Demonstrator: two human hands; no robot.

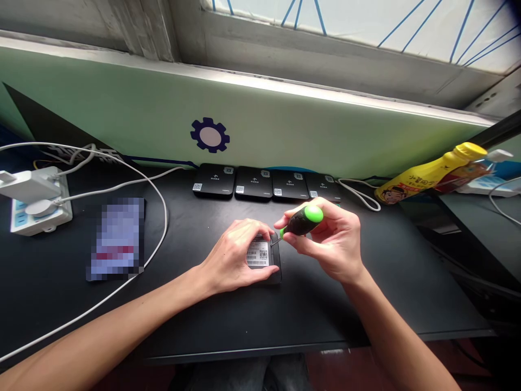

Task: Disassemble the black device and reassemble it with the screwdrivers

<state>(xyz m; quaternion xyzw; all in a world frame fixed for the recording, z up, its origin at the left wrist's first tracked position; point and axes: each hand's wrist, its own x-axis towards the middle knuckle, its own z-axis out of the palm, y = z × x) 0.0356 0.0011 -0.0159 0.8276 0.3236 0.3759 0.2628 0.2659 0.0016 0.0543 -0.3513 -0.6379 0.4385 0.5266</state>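
Carefully, the left hand clasps a seemingly unopened box behind the tabletop's front edge while the right hand, wrapped around a screwdriver, holds its tip at the box.

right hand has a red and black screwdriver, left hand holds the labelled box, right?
The screwdriver is green and black, not red and black, as the head view shows; the right hand has it, and the left hand holds the labelled box.
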